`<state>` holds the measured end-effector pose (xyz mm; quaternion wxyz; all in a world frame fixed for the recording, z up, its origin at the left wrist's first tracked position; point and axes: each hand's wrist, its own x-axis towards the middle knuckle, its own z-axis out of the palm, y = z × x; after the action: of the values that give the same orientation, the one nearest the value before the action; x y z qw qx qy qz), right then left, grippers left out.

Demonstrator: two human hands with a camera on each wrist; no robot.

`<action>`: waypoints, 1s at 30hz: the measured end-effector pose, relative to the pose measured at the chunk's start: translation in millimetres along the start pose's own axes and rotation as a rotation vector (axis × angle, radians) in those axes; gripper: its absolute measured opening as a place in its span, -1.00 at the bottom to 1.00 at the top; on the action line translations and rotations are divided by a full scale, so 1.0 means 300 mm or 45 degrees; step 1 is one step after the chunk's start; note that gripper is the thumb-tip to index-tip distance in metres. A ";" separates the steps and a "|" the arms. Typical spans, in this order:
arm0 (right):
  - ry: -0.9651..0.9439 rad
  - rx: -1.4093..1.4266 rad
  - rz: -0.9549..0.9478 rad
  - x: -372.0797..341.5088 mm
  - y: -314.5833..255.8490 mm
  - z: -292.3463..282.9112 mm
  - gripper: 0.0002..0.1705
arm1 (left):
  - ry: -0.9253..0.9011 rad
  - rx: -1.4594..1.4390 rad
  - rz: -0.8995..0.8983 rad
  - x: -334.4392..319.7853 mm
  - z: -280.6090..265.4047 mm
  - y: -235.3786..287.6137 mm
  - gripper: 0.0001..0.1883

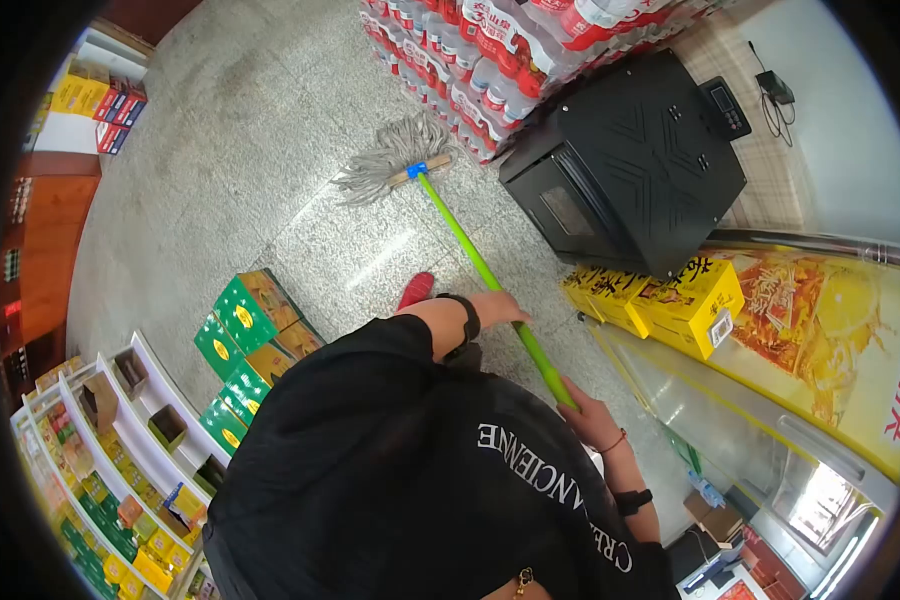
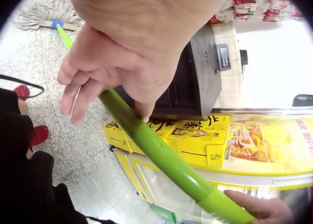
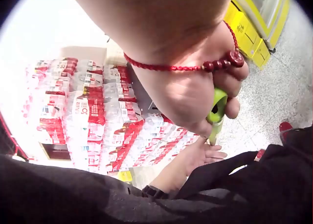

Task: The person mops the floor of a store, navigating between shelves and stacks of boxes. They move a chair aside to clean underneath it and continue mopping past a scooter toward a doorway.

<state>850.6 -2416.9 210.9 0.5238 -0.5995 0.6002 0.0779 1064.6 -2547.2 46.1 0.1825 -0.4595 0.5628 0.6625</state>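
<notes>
A mop (image 1: 477,262) with a bright green pole slants across the head view. Its grey string head (image 1: 395,158), with a blue joint, lies on the speckled floor. My left hand (image 1: 495,307) is at the middle of the pole. In the left wrist view, the pole passes through the crook of that hand, thumb on one side and the fingers (image 2: 80,94) extended loosely on the other. Nearer my body, my right hand (image 1: 592,418) grips the pole close to its top end. The right wrist view shows its fingers curled around the hollow green end (image 3: 219,106).
Stacked shrink-wrapped bottles (image 1: 475,75) stand beside the mop head, next to a black machine (image 1: 630,160). Yellow boxes (image 1: 685,300) sit on a freezer chest (image 1: 800,370) to the right. Green cartons (image 1: 240,330) and shelves (image 1: 110,460) are at left. A red shoe (image 1: 416,290) shows below.
</notes>
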 end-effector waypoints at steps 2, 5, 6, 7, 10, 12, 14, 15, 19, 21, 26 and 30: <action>-0.056 -0.021 0.031 0.044 -0.022 -0.036 -0.40 | 0.041 -0.068 0.032 0.020 -0.020 -0.026 -0.46; -0.114 0.022 0.003 0.178 -0.099 -0.065 -0.40 | 0.128 -0.150 0.092 0.094 -0.082 -0.111 -0.50; -0.107 0.087 -0.055 0.231 -0.125 -0.068 -0.40 | 0.354 0.047 0.226 0.163 -0.096 -0.179 -0.53; -0.091 0.084 -0.096 0.293 -0.151 -0.066 -0.40 | 0.579 0.250 0.362 0.201 -0.122 -0.227 -0.56; 0.038 0.153 -0.383 0.493 -0.210 -0.021 -0.39 | 0.701 -0.299 -0.138 0.159 -0.292 -0.251 -0.58; -0.096 0.035 -0.171 0.582 -0.304 -0.043 -0.38 | 0.825 -0.295 -0.223 0.290 -0.386 -0.379 -0.59; -0.155 -0.058 -0.103 0.639 -0.391 -0.086 -0.38 | 0.990 -0.322 -0.244 0.332 -0.451 -0.431 -0.61; -0.208 -0.150 -0.041 0.661 -0.411 -0.104 -0.37 | 1.046 -0.400 -0.264 0.311 -0.482 -0.420 -0.62; -0.121 0.082 -0.116 0.673 -0.365 -0.135 -0.34 | 0.942 -0.543 -0.348 0.262 -0.538 -0.342 -0.29; -0.098 0.180 -0.085 0.666 -0.333 -0.140 -0.36 | 0.717 -0.486 -0.398 0.257 -0.545 -0.300 -0.17; -0.041 0.190 -0.172 0.575 -0.179 -0.140 -0.37 | 0.866 -0.482 -0.296 0.336 -0.397 -0.264 -0.44; -0.100 0.110 -0.130 0.442 -0.089 -0.173 -0.38 | 0.810 -0.460 -0.292 0.299 -0.229 -0.132 -0.05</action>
<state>879.7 -2546.1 152.3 0.5756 -0.6026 0.5506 0.0487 1076.5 -2622.8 -45.9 -0.0124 -0.7268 0.4104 0.5507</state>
